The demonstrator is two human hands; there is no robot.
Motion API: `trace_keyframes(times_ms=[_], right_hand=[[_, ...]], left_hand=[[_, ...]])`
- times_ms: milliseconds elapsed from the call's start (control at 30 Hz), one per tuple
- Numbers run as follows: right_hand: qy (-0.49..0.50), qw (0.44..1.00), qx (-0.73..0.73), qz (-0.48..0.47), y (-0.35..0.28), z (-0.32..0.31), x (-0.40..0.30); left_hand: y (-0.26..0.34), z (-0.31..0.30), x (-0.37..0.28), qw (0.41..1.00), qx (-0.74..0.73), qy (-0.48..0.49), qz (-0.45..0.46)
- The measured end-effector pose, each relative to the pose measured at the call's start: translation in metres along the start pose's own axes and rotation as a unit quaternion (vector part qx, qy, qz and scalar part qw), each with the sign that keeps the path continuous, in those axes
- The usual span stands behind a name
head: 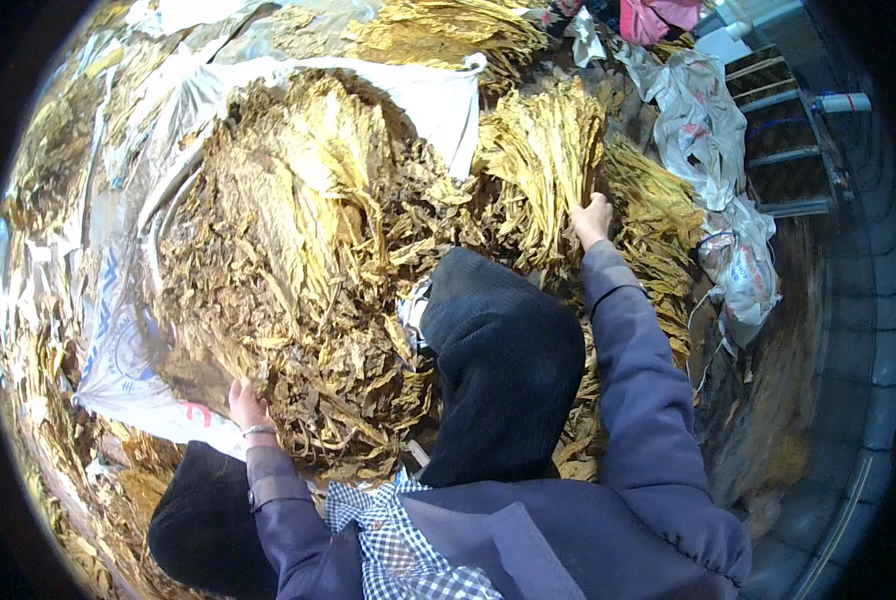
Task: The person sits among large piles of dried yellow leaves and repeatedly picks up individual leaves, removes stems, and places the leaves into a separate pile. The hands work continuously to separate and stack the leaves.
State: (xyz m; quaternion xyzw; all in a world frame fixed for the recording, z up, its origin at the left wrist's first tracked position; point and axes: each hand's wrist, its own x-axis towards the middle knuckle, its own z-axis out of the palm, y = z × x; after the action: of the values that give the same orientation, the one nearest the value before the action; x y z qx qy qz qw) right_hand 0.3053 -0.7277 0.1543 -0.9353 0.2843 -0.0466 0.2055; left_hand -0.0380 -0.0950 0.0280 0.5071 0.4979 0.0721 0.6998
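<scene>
My right hand [594,219] reaches forward, its fingers curled at the right edge of a fanned bundle of yellow dried tobacco leaves [549,150]. My left hand [248,407] is low at the left, beside the near edge of a white woven plastic sheet [137,367]. Brown blur by its fingers hides whether a leaf is in them. Between my hands spreads a heap of crumpled brown leaves [328,360]. Longer pale yellow leaves [328,165] lie across the heap's upper part, on the sheet.
My knee in dark cloth [504,360] rises between my arms. More yellow leaves [650,225] lie beyond my right arm. Crumpled white plastic bags [740,262] and a metal-framed rack [785,142] stand at the right. Another leaf pile [448,34] and pink cloth [647,19] are at the far side.
</scene>
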Motion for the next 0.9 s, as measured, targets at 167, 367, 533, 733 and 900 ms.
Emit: trace_keyframes(times_ms=[167, 367, 533, 733, 900], right_hand=[[-0.102, 0.986, -0.090, -0.093, -0.057, -0.021, -0.017], [-0.179, 0.923, 0.079, -0.330, -0.170, 0.027, -0.050], [-0.400, 0.739, -0.060, -0.538, -0.298, 0.079, -0.166], [-0.627, 0.722, -0.165, -0.241, -0.305, 0.203, -0.308], [-0.356, 0.851, -0.162, -0.351, -0.264, 0.271, -0.386]], left_hand=[[0.015, 0.049, -0.037, 0.776, 0.538, 0.159, 0.287], [0.013, 0.110, -0.067, 0.760, 0.576, -0.046, 0.297], [-0.006, 0.101, -0.050, 0.767, 0.590, -0.092, 0.234], [0.000, 0.072, -0.031, 0.795, 0.591, -0.051, 0.131], [-0.012, 0.030, -0.016, 0.829, 0.558, 0.004, 0.026]])
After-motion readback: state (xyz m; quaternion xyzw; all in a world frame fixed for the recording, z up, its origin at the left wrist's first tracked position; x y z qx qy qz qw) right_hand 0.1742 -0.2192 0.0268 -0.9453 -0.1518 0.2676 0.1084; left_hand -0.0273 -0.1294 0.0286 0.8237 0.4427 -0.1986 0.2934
